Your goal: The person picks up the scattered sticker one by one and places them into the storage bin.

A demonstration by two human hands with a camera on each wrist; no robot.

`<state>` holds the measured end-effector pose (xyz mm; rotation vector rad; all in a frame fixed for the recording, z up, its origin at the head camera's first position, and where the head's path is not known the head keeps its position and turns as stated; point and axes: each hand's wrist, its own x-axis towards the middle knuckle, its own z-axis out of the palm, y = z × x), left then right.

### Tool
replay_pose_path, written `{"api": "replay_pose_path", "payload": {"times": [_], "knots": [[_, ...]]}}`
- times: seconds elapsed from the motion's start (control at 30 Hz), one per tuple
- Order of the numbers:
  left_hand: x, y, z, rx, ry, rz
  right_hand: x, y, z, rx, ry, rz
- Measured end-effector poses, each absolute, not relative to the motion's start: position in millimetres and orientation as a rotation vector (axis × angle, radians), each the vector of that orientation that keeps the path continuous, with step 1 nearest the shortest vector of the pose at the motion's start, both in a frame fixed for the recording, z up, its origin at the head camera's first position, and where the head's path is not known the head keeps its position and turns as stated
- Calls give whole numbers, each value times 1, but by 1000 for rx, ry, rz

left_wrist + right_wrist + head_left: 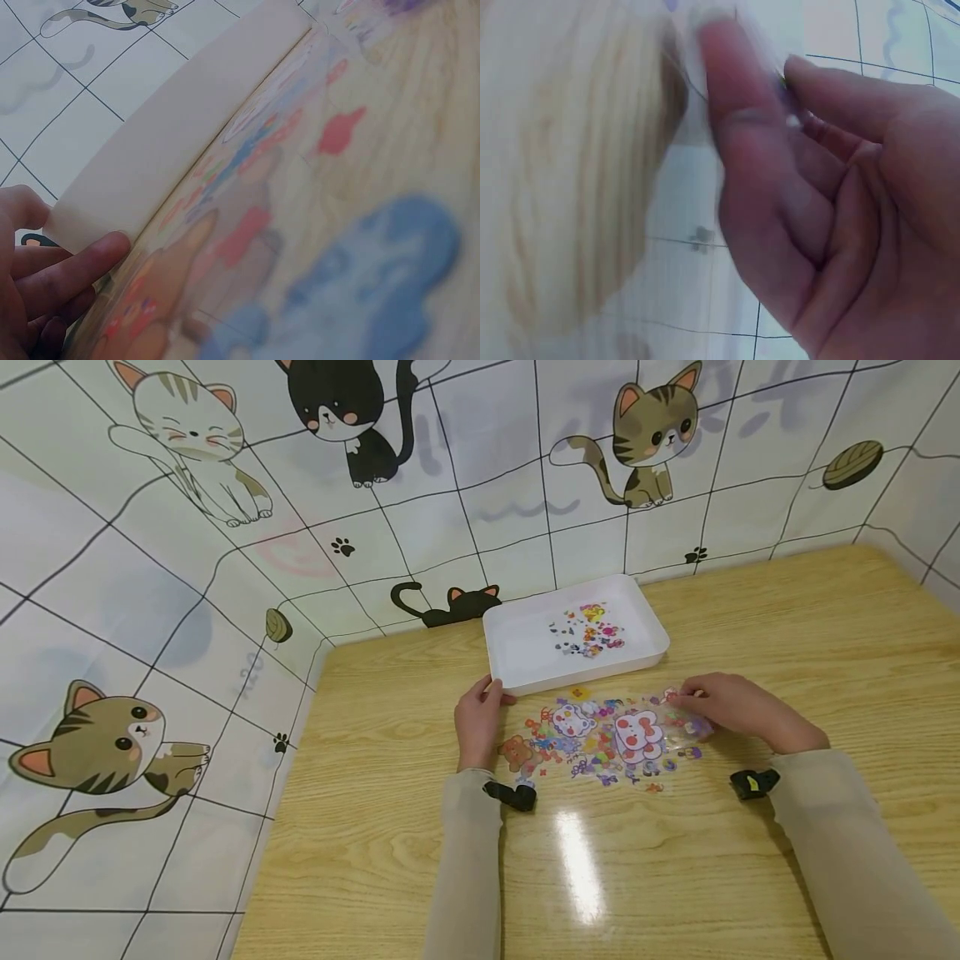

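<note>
A white shallow tray [517,670] lies at the back of the table with small colourful stickers [592,631] inside. My left hand [478,718] grips its near left corner; in the left wrist view, fingertips [112,246] press at the end of the tray wall [172,127]. In front of the tray spread many clear-backed cartoon stickers [637,737], among them a brown bear sticker [517,752]. At their right end my right hand [731,703] pinches the edge of clear sticker film [686,727]. In the right wrist view, curled fingers [757,165] partly hide what they hold.
The wooden table [390,827] meets a tiled-pattern wall [480,518] with cartoon cats behind the tray and at the left. Black wrist straps [753,783] sit at both sleeves. Light reflects off the tabletop in front of the stickers.
</note>
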<state>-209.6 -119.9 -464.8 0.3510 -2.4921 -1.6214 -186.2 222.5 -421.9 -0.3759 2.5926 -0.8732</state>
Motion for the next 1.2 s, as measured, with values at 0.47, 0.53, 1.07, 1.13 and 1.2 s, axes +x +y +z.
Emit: {"api": "replay_pose_path", "payload": {"times": [0.47,0.53,1.07,1.13,1.2], "knots": [[-210,-119,-465,358,-2497,-1627,-184,224,-422,-297,2486,-969],[-211,-119,-465,356,-2494,-1632,-185,226,-422,-326,2505,-966],[-211,-121,-467,374,-2502,-1632,-185,239,-416,-370,2471,-1055],[-211,-121,-467,371,-2504,-1628,-185,240,-417,-367,2482,-1071],[-211,-121,-468,371,-2502,-1629,-185,241,-417,-363,2505,-1082]]}}
